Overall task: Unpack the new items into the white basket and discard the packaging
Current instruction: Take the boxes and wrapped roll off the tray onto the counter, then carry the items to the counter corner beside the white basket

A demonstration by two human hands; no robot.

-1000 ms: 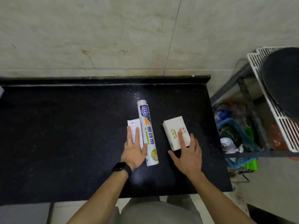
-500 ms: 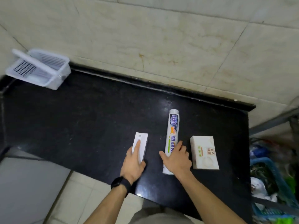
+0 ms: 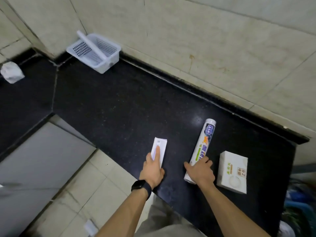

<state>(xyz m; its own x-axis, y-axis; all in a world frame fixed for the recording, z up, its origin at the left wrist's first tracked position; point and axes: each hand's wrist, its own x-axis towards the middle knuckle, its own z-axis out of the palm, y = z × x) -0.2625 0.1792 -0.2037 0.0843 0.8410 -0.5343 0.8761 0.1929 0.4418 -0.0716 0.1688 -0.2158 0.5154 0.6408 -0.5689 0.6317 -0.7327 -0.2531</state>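
Black counter (image 3: pixel 119 108) under a tiled wall, white basket (image 3: pixel 94 50) far back at the left corner. Left hand (image 3: pixel 153 171) wrapped round the small white pack (image 3: pixel 161 147), one finger flat on top; right hand (image 3: pixel 201 171) curled over the near end of the long roll (image 3: pixel 203 144), white box (image 3: pixel 233 171) just beside. One second ago, right hand on that box instead.

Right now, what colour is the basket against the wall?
The basket is white with perforated sides, seen in the head view.
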